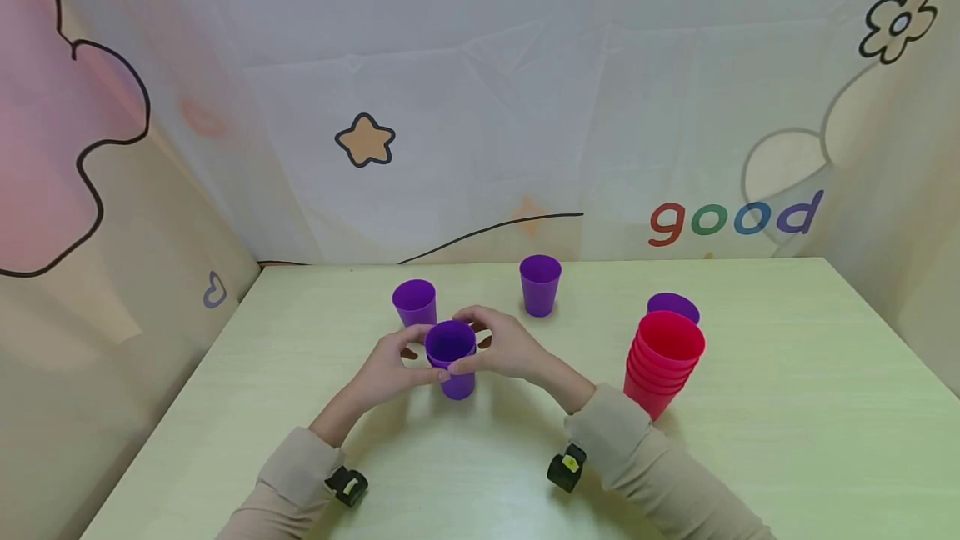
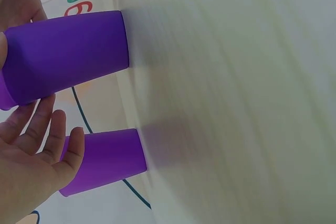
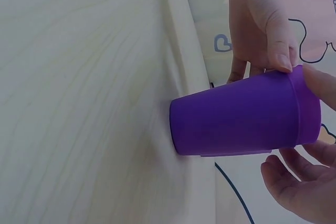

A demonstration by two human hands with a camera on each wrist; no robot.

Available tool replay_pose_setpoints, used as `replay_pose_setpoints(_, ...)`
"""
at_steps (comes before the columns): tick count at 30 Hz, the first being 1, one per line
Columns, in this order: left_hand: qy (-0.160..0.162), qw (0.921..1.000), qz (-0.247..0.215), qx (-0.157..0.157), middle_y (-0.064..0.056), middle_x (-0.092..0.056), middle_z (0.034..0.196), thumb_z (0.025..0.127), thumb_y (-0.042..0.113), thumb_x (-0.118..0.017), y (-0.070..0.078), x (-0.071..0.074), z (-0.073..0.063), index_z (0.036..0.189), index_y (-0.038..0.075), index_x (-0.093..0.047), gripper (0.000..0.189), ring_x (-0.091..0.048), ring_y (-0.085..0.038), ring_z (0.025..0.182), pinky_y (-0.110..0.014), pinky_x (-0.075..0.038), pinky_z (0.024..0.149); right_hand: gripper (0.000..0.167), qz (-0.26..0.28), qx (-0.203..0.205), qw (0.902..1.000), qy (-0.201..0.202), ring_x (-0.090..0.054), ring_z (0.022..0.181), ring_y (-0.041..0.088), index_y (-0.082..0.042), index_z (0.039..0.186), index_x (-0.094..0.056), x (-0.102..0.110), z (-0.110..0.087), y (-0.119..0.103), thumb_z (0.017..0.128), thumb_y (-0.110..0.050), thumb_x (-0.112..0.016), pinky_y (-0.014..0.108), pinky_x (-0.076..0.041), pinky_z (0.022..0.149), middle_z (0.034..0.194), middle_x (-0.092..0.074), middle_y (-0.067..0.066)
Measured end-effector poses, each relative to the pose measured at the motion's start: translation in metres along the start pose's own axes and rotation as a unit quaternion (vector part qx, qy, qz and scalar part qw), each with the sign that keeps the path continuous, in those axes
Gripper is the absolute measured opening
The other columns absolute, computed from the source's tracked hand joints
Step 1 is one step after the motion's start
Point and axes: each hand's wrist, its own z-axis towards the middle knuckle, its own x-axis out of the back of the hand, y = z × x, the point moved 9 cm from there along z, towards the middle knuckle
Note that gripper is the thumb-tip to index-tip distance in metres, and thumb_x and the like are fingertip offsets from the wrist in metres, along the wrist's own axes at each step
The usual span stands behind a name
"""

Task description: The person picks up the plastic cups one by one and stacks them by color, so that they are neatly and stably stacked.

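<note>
Purple cups (image 3: 239, 114), apparently nested as a pair: being held upright near the middle of the bench (image 1: 480, 473), being pinched near the rim between thumb and fingers by left hand (image 1: 392, 369) on one side and by right hand (image 1: 506, 346) on the other. For steady work, pressing lightly and evenly from both sides, lining up both walls, and avoiding any tilt likely to jam one inside the other. Showing smooth, plain walls, tapering toward the base, with a raised band around the mouth and a dark hollow inside. Being flanked by a single cup (image 1: 415, 300) behind left hand and by red cups (image 1: 660, 373) at right.
</note>
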Motion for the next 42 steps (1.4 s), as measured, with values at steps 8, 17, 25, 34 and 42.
replay_pose_setpoints(8,0.004,1.0000,0.001,0.003,-0.005,-0.062,0.109,0.072,0.020,-0.078,-0.002,0.000,-0.001,0.116,0.005,-0.058,0.051,-0.051,-0.021,0.099,-0.043,-0.042,0.081,0.061,-0.001,-0.006,0.9997,0.024,-0.051,0.109,0.027,-0.005,0.126,-0.049,0.011,-0.005,-0.001,0.074,-0.023,-0.075,0.038,-0.045,0.087,0.122,-0.054,0.008)
replay_pose_setpoints(17,0.003,0.9999,0.004,0.010,-0.005,-0.061,0.111,0.071,0.020,-0.078,-0.004,0.002,-0.004,0.116,0.005,-0.058,0.052,-0.051,-0.022,0.100,-0.042,-0.042,0.083,0.052,0.038,-0.032,0.9901,0.131,-0.052,0.107,0.029,-0.005,0.125,-0.051,0.042,-0.005,0.008,0.079,-0.017,-0.071,0.038,-0.044,0.087,0.116,-0.057,0.012)
replay_pose_setpoints(25,0.001,1.0000,0.003,0.002,-0.004,-0.062,0.108,0.072,0.020,-0.078,-0.001,0.002,-0.006,0.116,0.006,-0.058,0.051,-0.051,-0.021,0.098,-0.043,-0.042,0.083,0.055,0.017,-0.026,0.9919,0.124,-0.053,0.106,0.025,-0.011,0.126,-0.053,0.039,0.017,0.009,0.077,-0.025,-0.073,0.040,-0.046,0.084,0.116,-0.058,0.007)
replay_pose_setpoints(34,-0.001,1.0000,0.005,-0.008,-0.006,-0.062,0.108,0.071,0.020,-0.078,0.001,0.000,-0.005,0.116,0.004,-0.058,0.051,-0.052,-0.021,0.096,-0.043,-0.043,0.082,0.058,-0.024,-0.030,0.9955,0.087,-0.053,0.107,0.021,-0.013,0.129,-0.051,0.033,0.051,0.012,0.077,-0.028,-0.073,0.039,-0.047,0.083,0.120,-0.057,0.006)
replay_pose_setpoints(42,-0.003,1.0000,0.004,-0.001,-0.006,-0.062,0.109,0.073,0.022,-0.077,-0.001,0.002,-0.006,0.116,0.005,-0.058,0.050,-0.051,-0.022,0.097,-0.046,-0.042,0.082,0.066,-0.040,-0.026,0.9987,0.019,-0.048,0.113,0.021,-0.016,0.133,-0.047,0.022,0.079,0.013,0.074,-0.031,-0.075,0.039,-0.046,0.084,0.125,-0.053,0.004)
